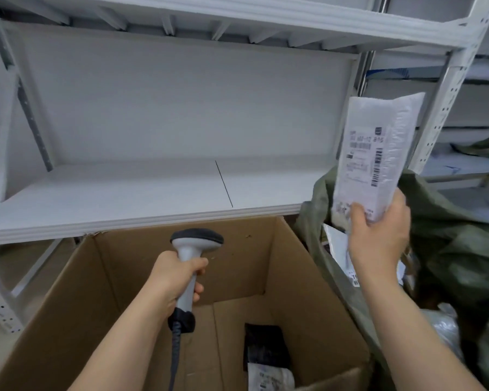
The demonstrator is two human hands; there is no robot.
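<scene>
Left hand (178, 280): fingers wrapped tight round the handle of a grey-and-white handheld barcode scanner (191, 249), whose dark head is uppermost and whose coiled cable hangs from its base. The scanner stands over the mouth of a large brown cardboard box (294, 263), its head just below the front edge of a white metal shelf board (110, 193). Right hand (378, 238): grips the lower end of a flat white plastic mailer parcel with a printed barcode label (378, 153), thumb on the near face and fingers behind. The parcel is held upright, tilted slightly right, label toward the camera. Its top edge reaches up beside the perforated white shelf post (446, 103), and its lower edge sits above the mouth of an olive-green woven sack (463, 249). The hands are well apart, with open air between them over the box's right wall. At the box's bottom lie a black parcel (266, 345) and a white labelled parcel (268, 376), touching, near the right wall.
</scene>
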